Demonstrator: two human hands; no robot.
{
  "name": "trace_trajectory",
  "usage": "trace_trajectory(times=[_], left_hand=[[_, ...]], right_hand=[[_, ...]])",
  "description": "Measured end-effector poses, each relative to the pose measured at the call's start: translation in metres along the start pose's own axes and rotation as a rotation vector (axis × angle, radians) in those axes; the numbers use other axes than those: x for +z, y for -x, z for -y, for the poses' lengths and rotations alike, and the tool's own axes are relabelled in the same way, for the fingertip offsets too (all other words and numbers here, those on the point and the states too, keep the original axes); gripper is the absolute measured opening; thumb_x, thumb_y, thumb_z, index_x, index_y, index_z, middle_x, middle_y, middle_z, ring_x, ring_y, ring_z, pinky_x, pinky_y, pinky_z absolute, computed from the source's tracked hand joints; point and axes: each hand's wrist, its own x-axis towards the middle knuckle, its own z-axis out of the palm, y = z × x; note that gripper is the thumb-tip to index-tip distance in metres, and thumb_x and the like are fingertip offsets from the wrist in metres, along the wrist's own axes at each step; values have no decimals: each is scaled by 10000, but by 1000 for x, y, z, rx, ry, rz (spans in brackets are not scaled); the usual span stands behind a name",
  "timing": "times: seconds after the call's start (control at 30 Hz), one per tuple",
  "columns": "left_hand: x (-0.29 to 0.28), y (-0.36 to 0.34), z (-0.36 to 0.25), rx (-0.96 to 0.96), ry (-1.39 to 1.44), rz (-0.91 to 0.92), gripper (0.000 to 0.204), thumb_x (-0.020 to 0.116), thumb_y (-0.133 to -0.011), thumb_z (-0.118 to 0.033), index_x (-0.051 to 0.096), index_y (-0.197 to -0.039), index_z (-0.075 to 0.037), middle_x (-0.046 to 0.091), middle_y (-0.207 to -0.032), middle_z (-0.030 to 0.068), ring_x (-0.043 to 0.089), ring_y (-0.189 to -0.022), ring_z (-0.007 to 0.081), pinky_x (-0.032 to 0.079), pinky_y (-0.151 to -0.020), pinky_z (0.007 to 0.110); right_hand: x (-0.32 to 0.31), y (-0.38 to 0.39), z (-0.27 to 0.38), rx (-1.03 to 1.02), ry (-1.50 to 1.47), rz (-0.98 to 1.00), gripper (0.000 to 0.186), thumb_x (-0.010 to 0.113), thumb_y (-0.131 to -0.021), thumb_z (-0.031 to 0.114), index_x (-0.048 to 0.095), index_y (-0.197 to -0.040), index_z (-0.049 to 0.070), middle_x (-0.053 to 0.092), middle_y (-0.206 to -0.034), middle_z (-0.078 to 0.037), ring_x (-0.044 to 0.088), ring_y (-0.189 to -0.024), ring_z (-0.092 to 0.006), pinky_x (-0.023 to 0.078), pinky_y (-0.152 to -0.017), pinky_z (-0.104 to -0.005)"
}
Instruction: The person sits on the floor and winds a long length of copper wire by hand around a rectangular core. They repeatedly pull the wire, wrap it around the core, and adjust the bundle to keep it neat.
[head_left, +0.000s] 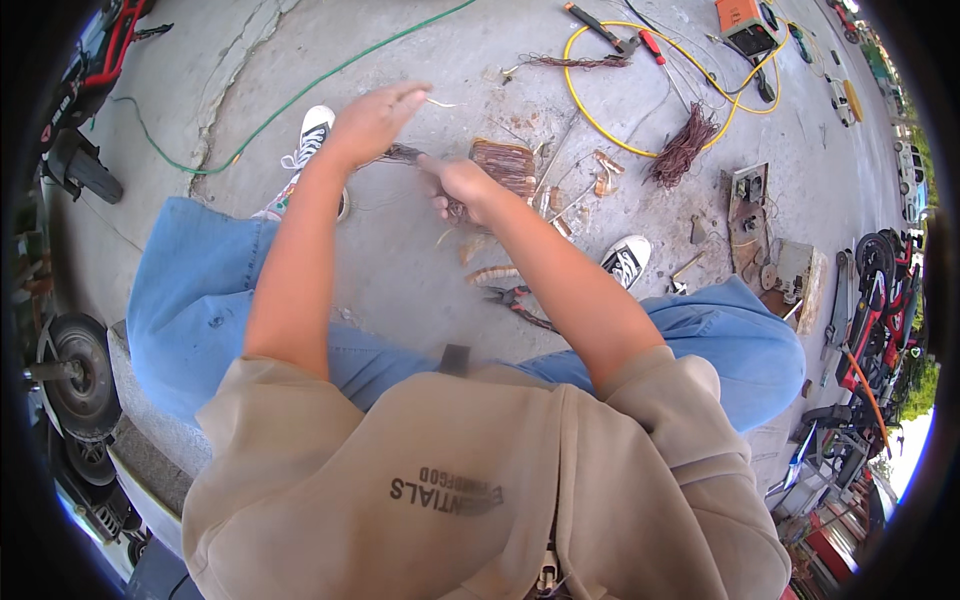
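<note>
My right hand (462,190) is closed around a bundle of thin dark wire (402,153), whose strands stick out toward the left. Above and left of it, my left hand (378,122) is raised with its fingers stretched out, and no held thing shows in it. A thin pale strip (443,103) appears just past its fingertips. Right beside my right hand sits a block wound with copper-coloured wire (505,168). Pliers with dark handles (522,303) lie on the ground below my right forearm.
A tangled heap of reddish wire (683,145) lies at the right, inside a yellow cable loop (580,95). Beyond are a hammer (603,30), a red-handled screwdriver (653,48) and an orange machine (748,25). A green hose (325,75) crosses at left. Rusty metal parts (748,215) stand at right.
</note>
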Motion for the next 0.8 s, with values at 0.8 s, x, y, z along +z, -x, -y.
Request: trace_trajectory(times=[0.8], left_hand=[[109,37,88,-777,379,480,433,553,-948,-471,632,-912,-47,562,-766,-7,410,-596,71,330,-482,236]], right_hand=[[-160,14,-59,-70,-74,-207,405,563,-964,179,515,-1297,-46,596,-1232,-132,595,-1077,-192,474,-981,-316]])
